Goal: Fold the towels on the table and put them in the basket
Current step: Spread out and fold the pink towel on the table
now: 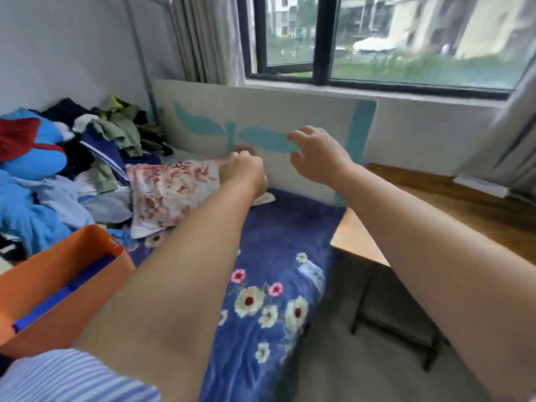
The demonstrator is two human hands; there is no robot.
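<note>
Left hand (245,166) pinches the floral towel's (168,195) far corner to lift it, right hand (317,155) spread wide, empty, reaching to help.

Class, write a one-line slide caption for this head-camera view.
Left hand grips a red-and-white floral towel on the blue floral blanket; right hand open above.
</note>
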